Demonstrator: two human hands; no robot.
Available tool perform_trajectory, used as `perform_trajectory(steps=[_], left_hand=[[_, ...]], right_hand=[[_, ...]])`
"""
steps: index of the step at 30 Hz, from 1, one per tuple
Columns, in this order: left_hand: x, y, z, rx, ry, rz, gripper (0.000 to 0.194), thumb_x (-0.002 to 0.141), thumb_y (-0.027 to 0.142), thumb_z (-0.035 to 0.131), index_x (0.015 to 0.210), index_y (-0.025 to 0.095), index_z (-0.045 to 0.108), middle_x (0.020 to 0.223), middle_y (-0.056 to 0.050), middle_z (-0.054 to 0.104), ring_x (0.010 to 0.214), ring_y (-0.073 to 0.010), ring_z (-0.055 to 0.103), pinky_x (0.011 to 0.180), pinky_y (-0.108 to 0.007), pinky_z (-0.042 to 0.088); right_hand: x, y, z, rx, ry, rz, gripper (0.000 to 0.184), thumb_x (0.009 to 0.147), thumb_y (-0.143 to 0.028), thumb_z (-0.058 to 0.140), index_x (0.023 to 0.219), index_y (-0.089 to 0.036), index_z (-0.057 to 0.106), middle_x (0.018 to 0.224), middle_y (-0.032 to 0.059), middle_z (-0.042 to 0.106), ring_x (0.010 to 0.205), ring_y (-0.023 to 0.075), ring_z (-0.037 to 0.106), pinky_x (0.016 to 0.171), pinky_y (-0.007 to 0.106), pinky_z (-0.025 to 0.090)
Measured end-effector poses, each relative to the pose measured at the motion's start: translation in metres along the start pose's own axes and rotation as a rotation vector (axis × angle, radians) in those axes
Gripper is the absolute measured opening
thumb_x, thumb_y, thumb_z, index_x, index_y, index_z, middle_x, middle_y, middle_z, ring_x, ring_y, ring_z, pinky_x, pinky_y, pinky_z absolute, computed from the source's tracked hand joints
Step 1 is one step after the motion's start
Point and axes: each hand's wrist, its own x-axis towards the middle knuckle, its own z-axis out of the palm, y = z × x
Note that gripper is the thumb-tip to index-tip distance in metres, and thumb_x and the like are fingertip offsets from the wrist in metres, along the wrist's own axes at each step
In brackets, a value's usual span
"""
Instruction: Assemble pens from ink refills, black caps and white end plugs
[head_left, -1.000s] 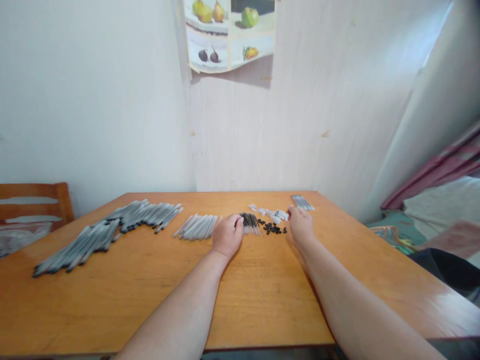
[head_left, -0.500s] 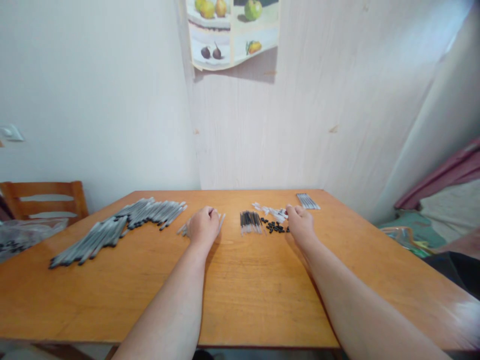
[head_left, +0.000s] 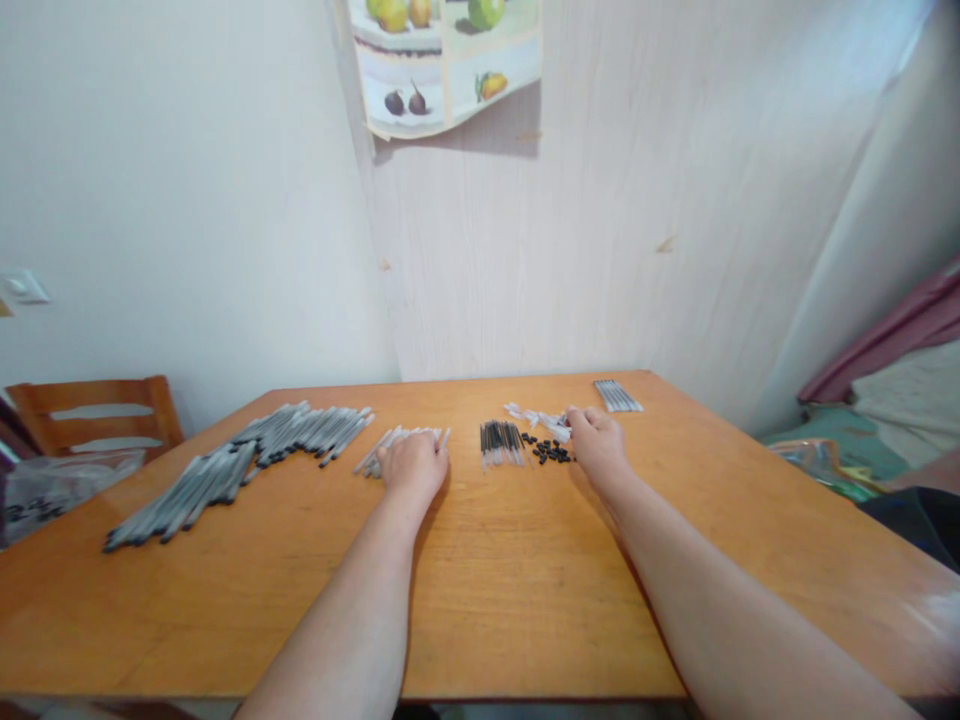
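L hand [head_left: 412, 462] hides part of the clear tubes [head_left: 390, 441]; its fingertips are mostly out of sight, so can't tell if it grips one. R hand [head_left: 596, 440] covers some white pcs [head_left: 555, 424]; whatever's btwn its fingertips is too sm. & blurred to ID. Black bits [head_left: 551, 451] too sm. for detail, tips of the dark rods [head_left: 501, 440] blurry. Poster [head_left: 450, 70] cut off at top, both forearms at btm, plastic bag [head_left: 75, 480] at L edge, pink curtain [head_left: 885, 335] & black item [head_left: 919, 520] at R edge. Table hides chair's [head_left: 97, 412] lower part
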Motion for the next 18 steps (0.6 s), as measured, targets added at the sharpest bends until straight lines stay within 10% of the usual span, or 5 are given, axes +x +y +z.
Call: perform_trajectory(steps=[18], left_hand=[[0.0003, 0.0060, 0.0026, 0.087, -0.066, -0.024, 0.026, 0.080, 0.038, 0.051, 0.080, 0.023, 0.073, 0.093, -0.014, 0.073, 0.100, -0.0329, 0.061, 0.088, -0.048, 0.036]], right_hand=[[-0.0031, -0.0045, 0.0011, -0.007, -0.016, -0.002, 0.042, 0.084, -0.047, 0.044, 0.056, -0.019, 0.057, 0.055, -0.0019, 0.049, 0.058, 0.0153, 0.046, 0.057, 0.029, 0.028]])
